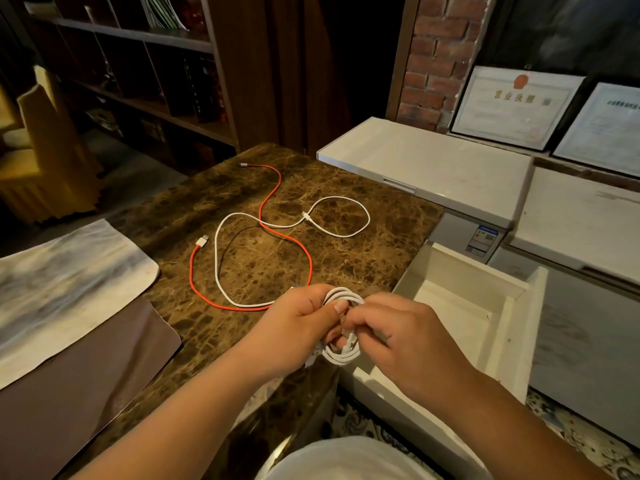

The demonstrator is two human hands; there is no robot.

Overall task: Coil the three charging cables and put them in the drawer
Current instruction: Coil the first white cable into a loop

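- White coiled cable (343, 327), several loops, held at the near edge of the table, both hands on it.
- Left hand (298, 327): closed around the left side of the coil, thumb pressed over the top strands.
- Right hand (408, 337): fingers curled and pinching the coil's right side, near where a white plug end hangs down by the lower loops.
- Coil sits in the air above the table's near right corner, just beside the open drawer (519, 327). Nothing visible inside the drawer from this angle; white interior, pulled out to the right of the table.
- Brown veined marble table (363, 251). Two cables lie loose on it beyond the hands, uncoiled.
- Red cable (277, 233): long S-shape, one white plug at mid-left, other end at the far edge of the table. Near loop passes just in front of the left hand.
- Second white cable (360, 209): crosses the red one mid-table, forms a loop on the far right, another large loop on the left inside the red curve.
- Grey-white mat (69, 282) and brown mat (79, 393) on the left, clear of the cables.
- Beyond the table: white chest freezer (433, 164), framed certificates (512, 105) against a brick wall, dark shelves at far left.
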